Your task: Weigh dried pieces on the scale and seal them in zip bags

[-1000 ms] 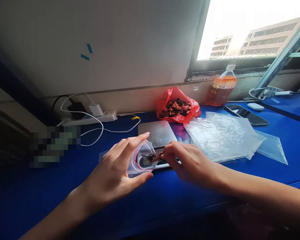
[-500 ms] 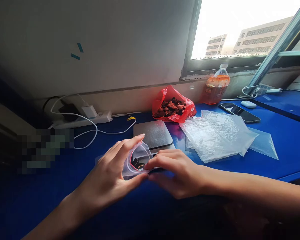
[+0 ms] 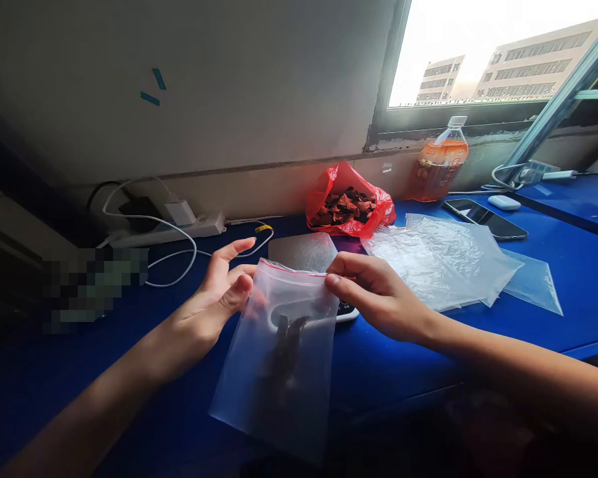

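A clear zip-lock bag (image 3: 303, 392) with a red line along its top hangs upright in front of me, with dark dried pieces (image 3: 286, 345) inside. My right hand (image 3: 379, 292) pinches its upper right corner between thumb and fingers. My left hand (image 3: 219, 299) is at the bag's upper left edge, thumb and index finger apart. Some of its other fingertips show faintly through the plastic, behind the bag. Past the bag stands a small scale (image 3: 301, 251) with a metal top, partly hidden by the bag and my right hand.
A red plastic bag (image 3: 386, 211) of dried brown pieces sits behind the scale. Flat clear bags (image 3: 443, 265) lie to the right, near a phone (image 3: 488, 219), a white case (image 3: 504, 202) and a drink bottle (image 3: 438, 166). A power strip (image 3: 209, 227) with cables lies on the left.
The bag's mouth was held wide, with my right fingers at the opening. Now the bag hangs flat with its top edge drawn straight, and my left fingers have spread from it.
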`<state>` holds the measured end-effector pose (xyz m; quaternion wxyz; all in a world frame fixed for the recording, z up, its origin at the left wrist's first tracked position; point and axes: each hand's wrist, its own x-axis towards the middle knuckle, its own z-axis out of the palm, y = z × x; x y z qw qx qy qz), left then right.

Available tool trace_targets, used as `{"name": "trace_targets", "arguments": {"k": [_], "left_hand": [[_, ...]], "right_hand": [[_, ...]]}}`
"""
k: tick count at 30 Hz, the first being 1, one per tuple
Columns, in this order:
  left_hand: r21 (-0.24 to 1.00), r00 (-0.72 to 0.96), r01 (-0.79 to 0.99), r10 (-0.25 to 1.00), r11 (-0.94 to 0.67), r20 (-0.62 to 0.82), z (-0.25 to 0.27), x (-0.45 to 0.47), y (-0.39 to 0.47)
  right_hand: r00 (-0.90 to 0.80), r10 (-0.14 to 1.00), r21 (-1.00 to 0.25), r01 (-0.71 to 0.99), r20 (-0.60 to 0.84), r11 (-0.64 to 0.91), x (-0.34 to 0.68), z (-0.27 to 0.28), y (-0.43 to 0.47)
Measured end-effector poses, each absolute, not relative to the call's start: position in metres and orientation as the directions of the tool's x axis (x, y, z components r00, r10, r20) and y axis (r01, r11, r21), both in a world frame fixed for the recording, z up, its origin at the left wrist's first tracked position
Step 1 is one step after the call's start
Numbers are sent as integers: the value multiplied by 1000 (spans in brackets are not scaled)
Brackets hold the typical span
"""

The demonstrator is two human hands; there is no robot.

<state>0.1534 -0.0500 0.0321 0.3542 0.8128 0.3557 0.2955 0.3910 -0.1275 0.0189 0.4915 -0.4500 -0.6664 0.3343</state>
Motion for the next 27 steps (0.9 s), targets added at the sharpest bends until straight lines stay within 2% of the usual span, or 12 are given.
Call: {"name": "trace_targets", "arguments": {"k": [3,7,12,17,22,27], "left_hand": [[924,565,304,825,-232,21,33,159,-48],[953,449,253,893,-168,38,32,164,-46],[974,404,195,914,-118,30,33,168,-42],[974,411,168,909,-152,71,35,168,-40],[934,427,210,886,-290,180,33,165,-40],[854,447,305,855,-421,262,36,164,-46]], "right_hand": [[-76,928,-903,215,365,373,389,15,-124],[-8,929,-915,170,370,366,390,9,-120],[50,919,-898,242,390,368,395,3,-115],[16,906,-884,228,423,409,396,3,-112],[5,904,-882,222,428,416,397,3,-112],[14,884,-875,147,468,461,397,3,-110]]}}
